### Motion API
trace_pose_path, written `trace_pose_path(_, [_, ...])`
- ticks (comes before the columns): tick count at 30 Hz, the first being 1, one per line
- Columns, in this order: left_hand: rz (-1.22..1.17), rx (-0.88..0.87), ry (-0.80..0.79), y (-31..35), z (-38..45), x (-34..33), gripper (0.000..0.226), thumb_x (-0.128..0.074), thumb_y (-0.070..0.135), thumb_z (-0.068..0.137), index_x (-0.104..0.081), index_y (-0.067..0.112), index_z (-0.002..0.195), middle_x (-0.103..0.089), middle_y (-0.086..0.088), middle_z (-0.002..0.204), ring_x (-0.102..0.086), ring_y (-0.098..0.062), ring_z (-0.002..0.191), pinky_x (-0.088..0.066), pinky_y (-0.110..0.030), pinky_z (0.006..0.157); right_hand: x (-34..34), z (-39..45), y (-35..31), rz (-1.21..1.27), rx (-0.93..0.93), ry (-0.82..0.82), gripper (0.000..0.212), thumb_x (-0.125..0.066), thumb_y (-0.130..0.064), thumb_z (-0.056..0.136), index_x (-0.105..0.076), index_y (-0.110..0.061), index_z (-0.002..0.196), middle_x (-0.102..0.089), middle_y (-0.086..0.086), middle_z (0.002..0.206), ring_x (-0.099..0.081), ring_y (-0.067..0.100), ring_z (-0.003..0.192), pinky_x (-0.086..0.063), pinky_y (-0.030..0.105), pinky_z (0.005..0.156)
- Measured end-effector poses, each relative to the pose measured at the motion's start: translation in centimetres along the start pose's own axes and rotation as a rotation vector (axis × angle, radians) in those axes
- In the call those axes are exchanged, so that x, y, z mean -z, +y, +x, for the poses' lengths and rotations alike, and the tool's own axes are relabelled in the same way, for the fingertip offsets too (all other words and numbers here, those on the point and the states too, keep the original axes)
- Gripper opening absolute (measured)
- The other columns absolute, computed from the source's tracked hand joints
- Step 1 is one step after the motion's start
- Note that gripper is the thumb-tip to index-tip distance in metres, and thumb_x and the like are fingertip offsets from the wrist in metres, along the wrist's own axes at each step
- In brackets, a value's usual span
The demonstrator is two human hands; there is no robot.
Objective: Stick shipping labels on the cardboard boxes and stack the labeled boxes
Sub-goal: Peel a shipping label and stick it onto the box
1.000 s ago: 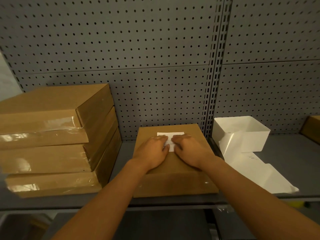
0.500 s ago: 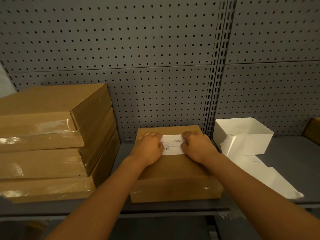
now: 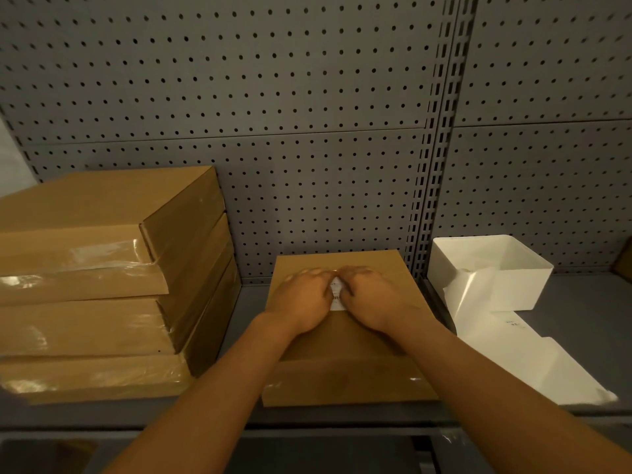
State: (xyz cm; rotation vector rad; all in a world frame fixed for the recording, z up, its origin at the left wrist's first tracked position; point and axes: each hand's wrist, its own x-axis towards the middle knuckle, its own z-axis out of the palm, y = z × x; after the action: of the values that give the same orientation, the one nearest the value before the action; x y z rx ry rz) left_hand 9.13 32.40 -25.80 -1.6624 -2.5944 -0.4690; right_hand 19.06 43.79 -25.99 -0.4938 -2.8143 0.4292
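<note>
Head view shows both hands flat on the top of a cardboard box (image 3: pixel 345 340) that lies on the grey shelf (image 3: pixel 581 302). The left hand (image 3: pixel 302 299) and the right hand (image 3: pixel 371 297) lie side by side with fingers nearly straight, gripping nothing; they press a white label (image 3: pixel 337 295), of which only a narrow strip shows between them. I judge the palms are there to make the sticker hold well. Left of the box stands a stack of boxes (image 3: pixel 102 285), probably the place for finished ones. On the right, a white tray (image 3: pixel 492 271) and loose white sheets (image 3: pixel 533 357) lie near.
</note>
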Motion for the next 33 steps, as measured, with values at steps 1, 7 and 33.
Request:
trace_pose_path(1, [0.032,0.027,0.002,-0.4,-0.1,0.2,0.044,-0.036,0.021,0.1,-0.042,0.017,0.142,-0.043,-0.001,0.147,-0.041,-0.019,0.132,-0.031,-0.033,0.111,0.2,-0.1,0.5,-0.028,-0.017,-0.005,0.029,-0.042,-0.022,0.094,-0.056,-0.013,0.117,-0.062,0.008,0.115,-0.056,0.024,0.106,-0.047,0.038,0.092])
trace_pose_path(7, [0.028,0.022,0.009,-0.7,-1.4,0.5,0.041,-0.034,0.027,0.101,-0.046,0.015,0.139,-0.045,-0.003,0.146,-0.041,-0.019,0.132,-0.031,-0.032,0.111,1.1,-1.2,1.6,-0.103,-0.063,0.005,0.024,-0.037,-0.022,0.097,-0.055,-0.014,0.112,-0.061,0.006,0.116,-0.056,0.025,0.109,-0.045,0.032,0.088])
trace_pose_path(33, [-0.023,0.071,0.053,2.3,-5.3,1.3,0.04,-0.05,0.045,0.093,-0.061,0.024,0.125,-0.066,-0.001,0.12,-0.061,-0.017,0.106,-0.052,-0.036,0.09,1.8,-6.2,0.2,-0.014,0.027,-0.033,0.04,-0.038,-0.026,0.1,-0.048,-0.019,0.138,-0.049,0.003,0.142,-0.046,0.02,0.13,-0.037,0.034,0.11])
